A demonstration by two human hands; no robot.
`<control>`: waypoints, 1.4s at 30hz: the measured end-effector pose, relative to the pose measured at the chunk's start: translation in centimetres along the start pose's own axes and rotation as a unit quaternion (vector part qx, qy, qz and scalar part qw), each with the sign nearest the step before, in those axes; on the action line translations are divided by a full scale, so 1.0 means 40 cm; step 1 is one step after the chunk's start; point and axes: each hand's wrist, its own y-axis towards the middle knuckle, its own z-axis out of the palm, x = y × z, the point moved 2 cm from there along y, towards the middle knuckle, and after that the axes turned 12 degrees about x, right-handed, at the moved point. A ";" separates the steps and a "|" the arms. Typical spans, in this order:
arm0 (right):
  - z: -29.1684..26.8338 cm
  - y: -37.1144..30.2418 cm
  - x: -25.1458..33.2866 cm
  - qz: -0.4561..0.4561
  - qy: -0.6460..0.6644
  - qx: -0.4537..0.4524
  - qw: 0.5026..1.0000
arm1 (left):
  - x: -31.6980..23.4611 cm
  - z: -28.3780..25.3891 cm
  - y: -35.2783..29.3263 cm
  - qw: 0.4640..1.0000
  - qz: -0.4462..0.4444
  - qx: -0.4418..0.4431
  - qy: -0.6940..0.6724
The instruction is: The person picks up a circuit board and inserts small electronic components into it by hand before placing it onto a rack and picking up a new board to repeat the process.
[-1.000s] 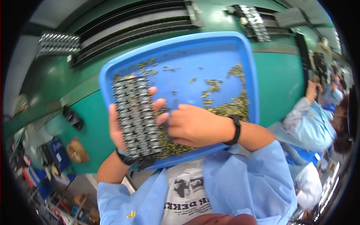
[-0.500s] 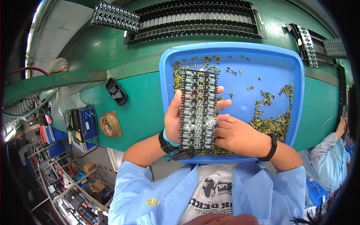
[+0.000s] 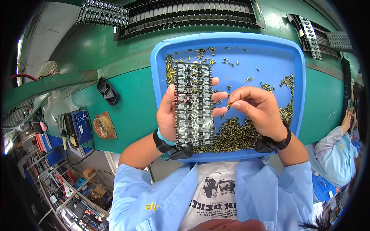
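Observation:
A long panel of small circuit boards [image 3: 194, 109] stands upright over the blue tray. My left hand [image 3: 166, 117] grips it, thumb along the left edge and fingertips showing past the right edge; the rest of the fingers are behind the panel. Just right of those fingertips, my right hand [image 3: 263, 111] pinches a small black-and-yellow capacitor [image 3: 229, 106] between thumb and forefinger. It is apart from the panel. Many similar loose capacitors [image 3: 231, 135] lie heaped in the near part of the tray, with others scattered along its sides and far edge.
The blue tray [image 3: 231, 37] rests on a green bench [image 3: 131, 90]. Behind it stands a long black slotted rack [image 3: 189, 17] with a board panel [image 3: 103, 14] at its left end. A black holder [image 3: 108, 91] and a small round dish [image 3: 103, 125] sit left. Another person's hand [image 3: 347, 121] is far right.
My right hand has moved right, away from the panel's edge, and now shows a capacitor in its pinch. My left hand still holds the panel. The whole view has shifted slightly.

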 end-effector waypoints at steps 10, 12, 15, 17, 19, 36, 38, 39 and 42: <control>0.010 0.000 -0.010 -0.062 0.065 -0.037 0.995 | 0.005 0.003 0.001 1.000 -0.023 0.000 0.007; 0.011 0.000 -0.010 -0.067 0.057 -0.038 0.995 | 0.005 0.001 0.002 1.000 -0.021 -0.002 0.013; 0.011 0.001 -0.008 -0.081 0.064 -0.066 0.992 | 0.008 0.004 0.004 0.999 -0.024 -0.013 0.026; 0.012 0.005 -0.003 -0.114 0.001 -0.078 0.990 | 0.011 0.007 0.006 0.998 -0.033 -0.032 0.046; 0.018 0.008 0.007 -0.177 -0.122 -0.101 0.971 | 0.018 0.010 0.003 0.997 -0.040 -0.030 0.051; 0.080 0.025 0.040 -0.248 -0.373 -0.079 0.891 | 0.023 0.027 0.001 0.990 -0.078 0.018 0.115; 0.082 0.024 0.040 -0.244 -0.374 -0.079 0.891 | 0.022 0.026 -0.001 0.990 -0.079 0.016 0.118; 0.083 0.024 0.041 -0.243 -0.374 -0.079 0.892 | 0.022 0.025 -0.002 0.990 -0.080 0.019 0.118; 0.083 0.023 0.040 -0.241 -0.376 -0.078 0.891 | 0.022 0.020 -0.005 0.989 -0.084 0.025 0.117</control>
